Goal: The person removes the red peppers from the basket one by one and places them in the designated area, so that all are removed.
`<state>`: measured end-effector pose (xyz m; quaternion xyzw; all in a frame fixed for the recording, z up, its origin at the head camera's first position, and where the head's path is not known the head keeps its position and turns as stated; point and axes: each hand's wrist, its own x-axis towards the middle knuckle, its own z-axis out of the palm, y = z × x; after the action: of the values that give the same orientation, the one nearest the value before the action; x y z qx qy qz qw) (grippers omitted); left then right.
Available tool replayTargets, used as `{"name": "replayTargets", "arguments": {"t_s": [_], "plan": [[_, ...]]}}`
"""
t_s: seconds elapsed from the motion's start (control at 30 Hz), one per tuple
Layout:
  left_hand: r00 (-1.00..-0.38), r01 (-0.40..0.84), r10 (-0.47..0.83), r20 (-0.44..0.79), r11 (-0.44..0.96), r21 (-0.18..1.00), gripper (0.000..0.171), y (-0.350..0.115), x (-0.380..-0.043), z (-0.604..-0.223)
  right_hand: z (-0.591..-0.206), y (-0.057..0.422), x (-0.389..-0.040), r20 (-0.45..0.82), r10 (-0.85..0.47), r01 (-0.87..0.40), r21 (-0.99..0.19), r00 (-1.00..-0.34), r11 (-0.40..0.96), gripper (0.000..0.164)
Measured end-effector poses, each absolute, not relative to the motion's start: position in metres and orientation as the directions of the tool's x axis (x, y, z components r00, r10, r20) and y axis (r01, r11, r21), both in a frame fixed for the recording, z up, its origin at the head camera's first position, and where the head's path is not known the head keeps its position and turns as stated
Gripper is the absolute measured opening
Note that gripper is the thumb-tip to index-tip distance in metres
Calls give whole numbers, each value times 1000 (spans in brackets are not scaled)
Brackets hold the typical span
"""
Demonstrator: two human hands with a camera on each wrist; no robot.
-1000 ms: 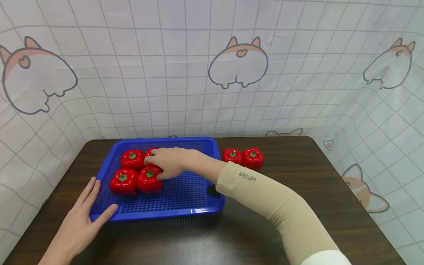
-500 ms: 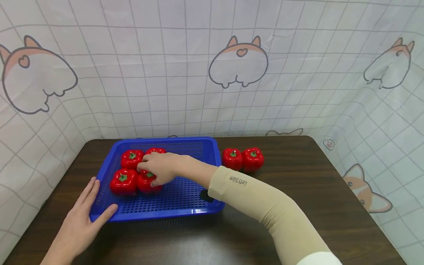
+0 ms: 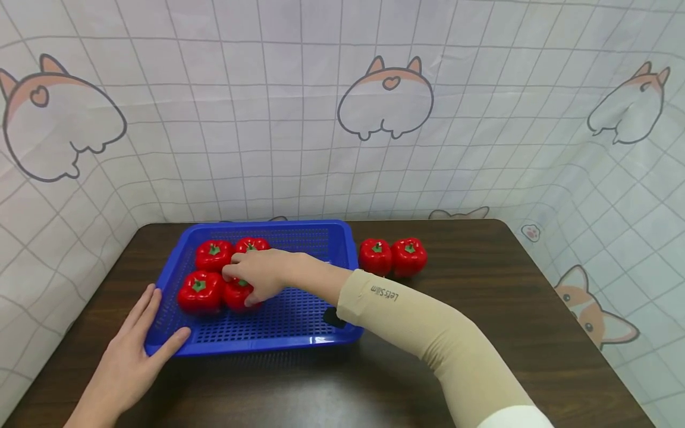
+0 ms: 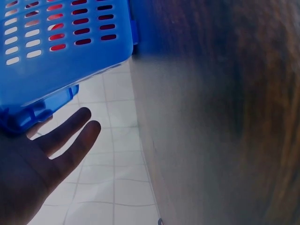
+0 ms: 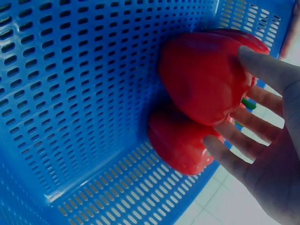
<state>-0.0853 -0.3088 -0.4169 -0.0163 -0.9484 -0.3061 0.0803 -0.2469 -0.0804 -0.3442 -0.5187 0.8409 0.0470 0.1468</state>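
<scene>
A blue perforated plastic basket [image 3: 251,346] stands on the table, with several glossy red bell peppers grouped in its left half. My right hand [image 3: 264,272] grips the front right bell pepper [image 3: 233,293] from above. In the right wrist view, the thumb lies on one side of this pepper [image 5: 201,77] and the fingers reach round its stem side. Close about it sit the front left pepper [image 3: 200,294], the back left pepper [image 3: 214,257] and the back right pepper [image 3: 250,243]. My left hand [image 3: 123,359] rests against the basket's front left corner, fingers extended and thumb spread over the rim.
Two more red bell peppers, one nearer [image 3: 376,259] and one farther right [image 3: 409,258], stand side by side on the dark wooden table [image 3: 481,273], just right of the basket. A white grid-patterned curtain [image 3: 299,119] with cartoon dogs closes off the back and sides.
My right hand has shifted slightly left and toward me onto the front right pepper, uncovering more of the back right one. It is almost still since half a second ago. The left hand stays put.
</scene>
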Motion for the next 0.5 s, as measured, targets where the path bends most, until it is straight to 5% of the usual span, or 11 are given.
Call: {"name": "replayTargets", "arguments": {"t_s": [0.5], "plan": [[-986, 80, -20, 163, 808, 584, 87, -308, -85, -417, -345, -74, -241, -312, -852, -866, -140, -421, 479, 62]]}}
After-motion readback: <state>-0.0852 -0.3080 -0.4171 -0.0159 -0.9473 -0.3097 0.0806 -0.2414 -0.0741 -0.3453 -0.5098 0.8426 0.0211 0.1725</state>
